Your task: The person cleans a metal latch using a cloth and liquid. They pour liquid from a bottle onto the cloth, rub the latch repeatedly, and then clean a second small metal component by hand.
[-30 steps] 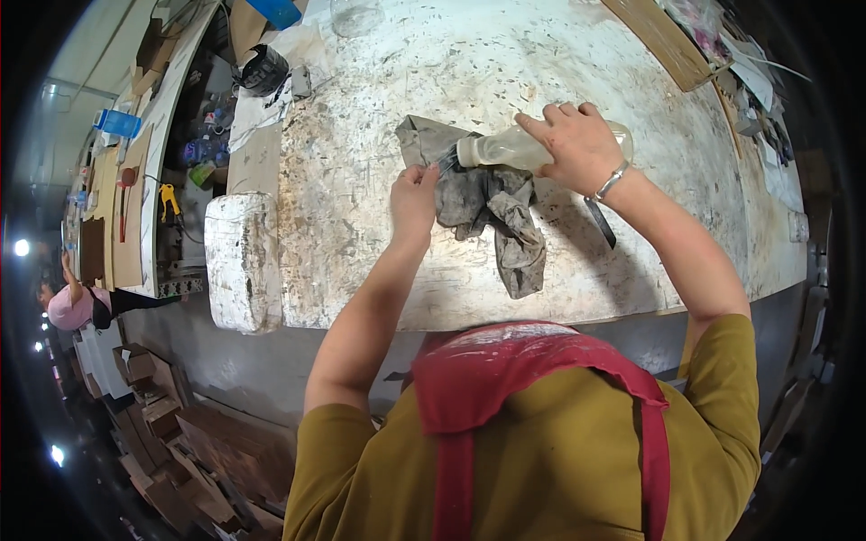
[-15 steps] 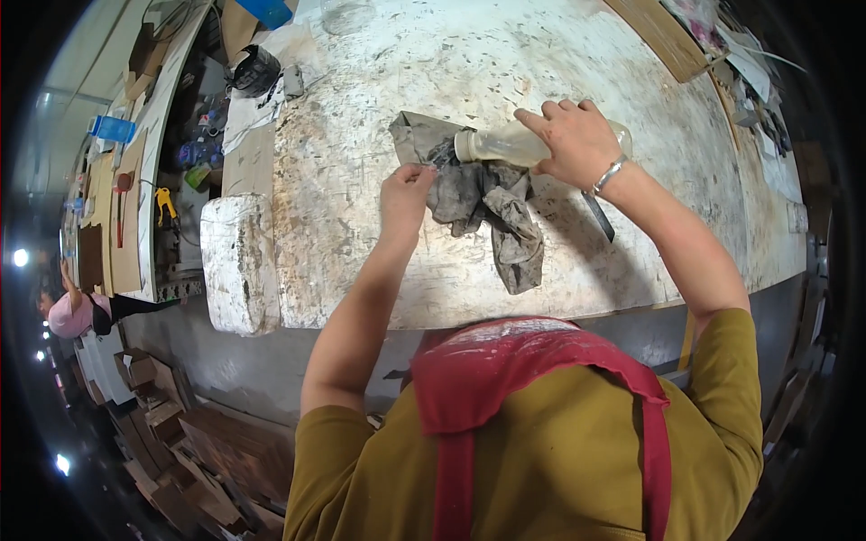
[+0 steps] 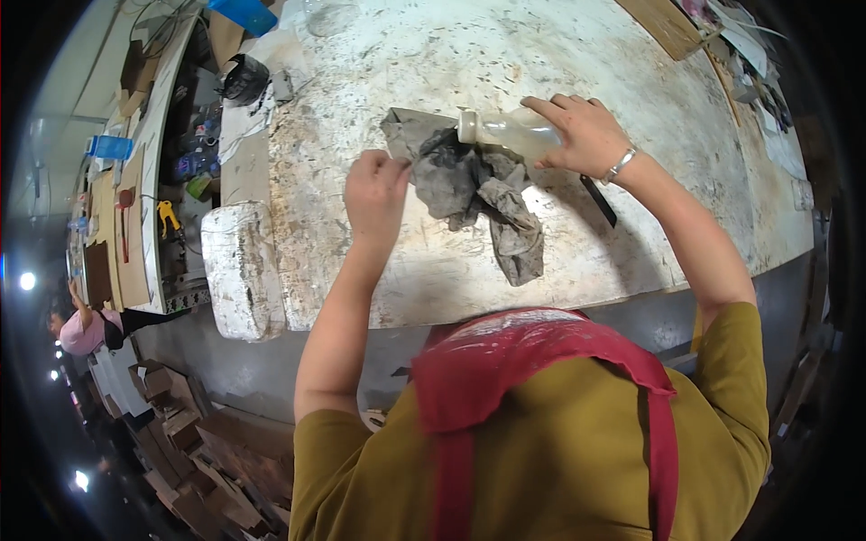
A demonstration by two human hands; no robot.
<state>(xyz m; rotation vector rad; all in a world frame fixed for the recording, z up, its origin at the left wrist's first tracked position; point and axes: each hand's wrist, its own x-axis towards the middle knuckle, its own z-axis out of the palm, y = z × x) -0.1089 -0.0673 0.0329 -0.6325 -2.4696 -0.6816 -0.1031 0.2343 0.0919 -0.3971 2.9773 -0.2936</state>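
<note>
A crumpled grey rag (image 3: pixel 478 194) lies on the stained white workbench (image 3: pixel 451 63). My left hand (image 3: pixel 374 189) pinches the rag's left edge and lifts it a little. My right hand (image 3: pixel 586 135) grips a clear plastic bottle (image 3: pixel 510 131) tipped on its side, its white neck pointing left over the rag. A silver bracelet sits on my right wrist. A dark flat tool (image 3: pixel 598 200) lies on the bench just under my right wrist.
A white foam block (image 3: pixel 242 279) sits at the bench's left corner. Left of the bench runs a shelf with small tools and a blue box (image 3: pixel 113 146). Cardboard pieces (image 3: pixel 667 22) lie at the far right. Another person (image 3: pixel 86 329) works at the far left.
Both hands and the rag sit slightly farther up the bench. The bottle stays tipped over the rag in my right hand, and my left hand keeps its pinch on the cloth.
</note>
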